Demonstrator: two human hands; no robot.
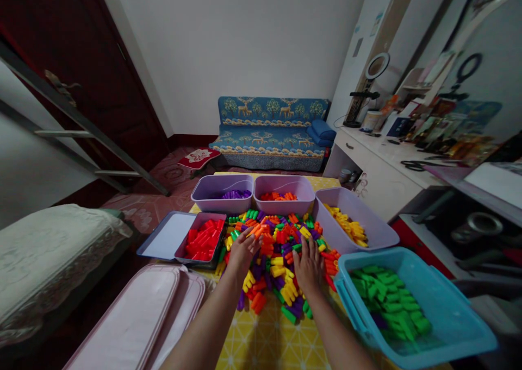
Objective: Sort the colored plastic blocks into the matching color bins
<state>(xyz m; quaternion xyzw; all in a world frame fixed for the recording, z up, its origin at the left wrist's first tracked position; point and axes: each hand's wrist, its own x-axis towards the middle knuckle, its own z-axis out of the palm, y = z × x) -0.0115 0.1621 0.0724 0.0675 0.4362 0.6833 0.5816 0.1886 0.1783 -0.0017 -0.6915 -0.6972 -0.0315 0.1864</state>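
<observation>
A mixed pile of plastic building blocks (pixel 279 271) in red, orange, yellow, green and purple lies on the table. At the pile's upper left, my left hand (pixel 244 248) has its fingers closed around orange blocks (pixel 260 230); how many it holds is unclear. My right hand (pixel 309 261) rests palm down on the right part of the pile, fingers apart, with nothing visibly gripped. Around the pile are sorted blocks: red in a tray (pixel 179 252) on the left, purple in a lilac bin (pixel 199 199), orange in a second lilac bin (pixel 285 207).
To the right, another lilac bin (pixel 326 231) holds yellow blocks and a turquoise bin (pixel 452 315) holds green ones. Pale pink padded pieces (pixel 134 310) lie at the near left. Beyond the yellow table (pixel 265 343) are a blue sofa (pixel 269 136) and a cluttered white dresser (pixel 383 163).
</observation>
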